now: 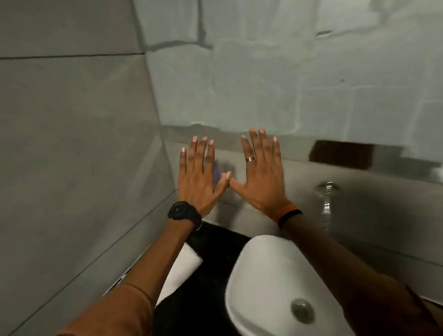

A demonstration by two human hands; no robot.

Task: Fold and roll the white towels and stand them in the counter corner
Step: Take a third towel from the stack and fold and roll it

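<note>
1 folded white towel (181, 271) lies flat on the black counter top (209, 248) at about 7 o'clock in the view, pushed against the grey tiled side wall (60, 150). Its long axis runs from 7 o'clock up toward 1 o'clock, along the wall. The left forearm in a rust-orange sleeve (112, 317) crosses over it and hides much of its near end.

Just to its right, at 5 o'clock, sits 1 white oval ceramic basin (267, 281) with a metal drain; 1 chrome tap (326, 201) stands at 3 o'clock behind it.

Above the counter, 2 hands are raised with backs to the camera. The left hand (199, 176), wearing a black round watch (183, 212), and the right hand (262, 176), with 1 ring and an orange-and-black wristband (289, 215), are both spread flat, grasping nothing, their thumb tips touching.
</note>
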